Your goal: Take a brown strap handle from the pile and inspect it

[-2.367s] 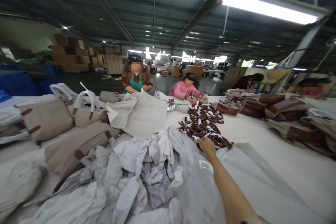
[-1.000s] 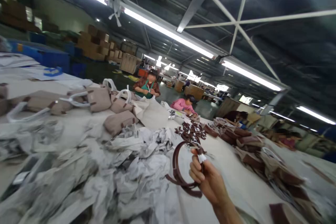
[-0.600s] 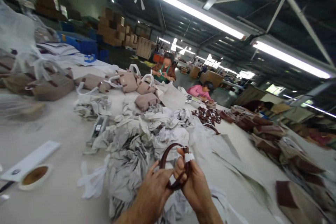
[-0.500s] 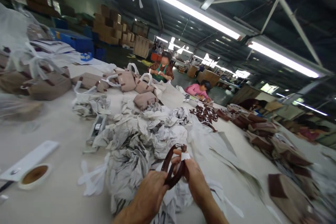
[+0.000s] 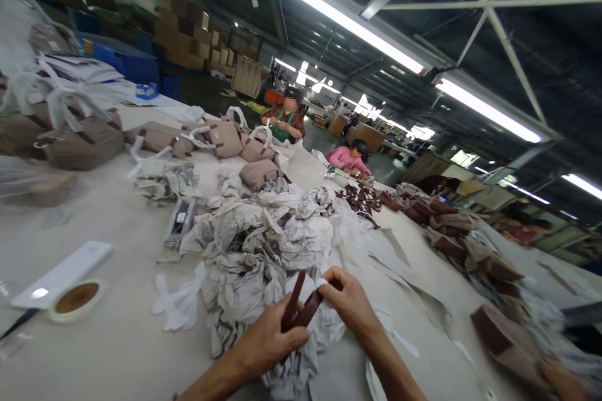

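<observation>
My left hand [image 5: 275,332] is closed round a dark brown strap [image 5: 308,308], which is bent into a loop with two lengths pointing up and away. Thumb and forefinger of my right hand [image 5: 345,297] pinch a small white piece [image 5: 320,282] at the far end of the strap. Beneath and beyond both hands lies a heap of crumpled grey-white paper [image 5: 249,232]. White cut strips [image 5: 179,297] rest on the table left of the heap.
A tape roll [image 5: 76,301] and a white ruler-like plate [image 5: 63,272] lie at left. Beige handbags [image 5: 84,138] stand farther back. Brown pieces [image 5: 360,199] and more bags [image 5: 484,254] are at right. Another person's hand [image 5: 559,376] touches a bag at lower right.
The strap has turned and its loop is flatter. My right hand has shifted from gripping the loop's side to pinching the white piece. The view has shifted slightly, and a hand shows at lower right.
</observation>
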